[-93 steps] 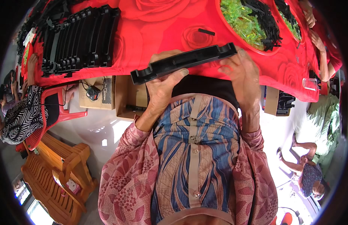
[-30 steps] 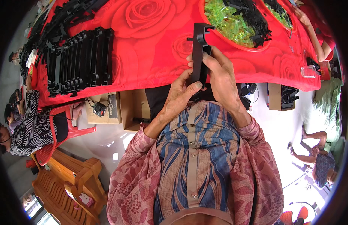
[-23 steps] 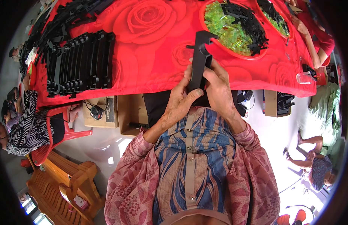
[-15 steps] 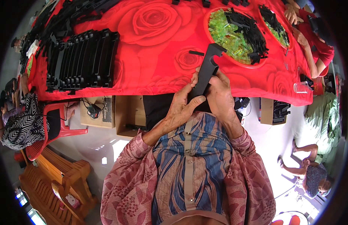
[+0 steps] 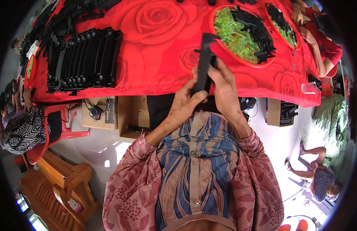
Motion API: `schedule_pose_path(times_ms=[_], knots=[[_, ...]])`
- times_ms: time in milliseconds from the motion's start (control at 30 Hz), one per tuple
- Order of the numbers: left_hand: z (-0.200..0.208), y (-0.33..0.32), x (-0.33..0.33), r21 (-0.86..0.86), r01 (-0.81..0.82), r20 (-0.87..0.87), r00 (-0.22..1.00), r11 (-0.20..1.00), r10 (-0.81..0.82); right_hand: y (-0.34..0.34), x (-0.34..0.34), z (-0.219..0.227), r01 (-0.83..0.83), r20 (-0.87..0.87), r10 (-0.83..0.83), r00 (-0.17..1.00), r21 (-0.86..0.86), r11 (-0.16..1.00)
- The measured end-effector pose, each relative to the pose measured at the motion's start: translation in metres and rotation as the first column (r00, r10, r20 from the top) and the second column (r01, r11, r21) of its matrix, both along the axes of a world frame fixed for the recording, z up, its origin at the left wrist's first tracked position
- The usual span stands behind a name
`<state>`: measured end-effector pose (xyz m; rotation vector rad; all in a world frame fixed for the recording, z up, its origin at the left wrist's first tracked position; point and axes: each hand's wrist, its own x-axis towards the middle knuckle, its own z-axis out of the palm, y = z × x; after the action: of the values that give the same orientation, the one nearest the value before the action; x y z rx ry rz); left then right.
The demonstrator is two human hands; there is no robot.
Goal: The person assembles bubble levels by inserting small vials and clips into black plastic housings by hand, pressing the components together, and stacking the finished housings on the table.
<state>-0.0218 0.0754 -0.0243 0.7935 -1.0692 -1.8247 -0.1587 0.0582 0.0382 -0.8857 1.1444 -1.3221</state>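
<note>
Between my two hands is a long black plastic part point(image 5: 204, 61) with a hooked far end, tilted up over the front edge of the red rose-patterned tablecloth point(image 5: 151, 81). My left hand point(image 5: 185, 101) is closed around its near end, with the thumb along it. My right hand point(image 5: 225, 87) lies against its right side with bent fingers, partly hidden behind the part. Beyond it to the right, a red bowl point(image 5: 250, 65) holds yellow-green translucent pieces and black strips. A row of similar black parts point(image 5: 86, 61) stands at the left.
A second bowl point(image 5: 267, 24) of such pieces is farther right, near a co-worker in a red top point(image 5: 332, 44). A clear cup point(image 5: 309, 88) lies by the table's right corner. Cardboard boxes point(image 5: 134, 111) sit under the table; a red chair point(image 5: 66, 133) stands at left.
The black part has turned more upright and its far end has swung left. My right hand has shifted slightly up along with it.
</note>
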Motion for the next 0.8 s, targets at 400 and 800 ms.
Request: schedule_pose_path(times_ms=[400, 800], knots=[[0.009, -0.010, 0.014, 0.195, 0.069, -0.356, 0.934, 0.978, 0.005, -0.006, -0.003, 0.012, -0.134, -0.571, -0.306, 0.762, -0.601, 0.788], [0.021, -0.012, 0.018, 0.161, 0.227, -0.228, 0.955, 0.960, -0.188, -0.002, -0.004, 0.004, -0.160, -0.746, -0.377, 0.549, -0.536, 0.829]])
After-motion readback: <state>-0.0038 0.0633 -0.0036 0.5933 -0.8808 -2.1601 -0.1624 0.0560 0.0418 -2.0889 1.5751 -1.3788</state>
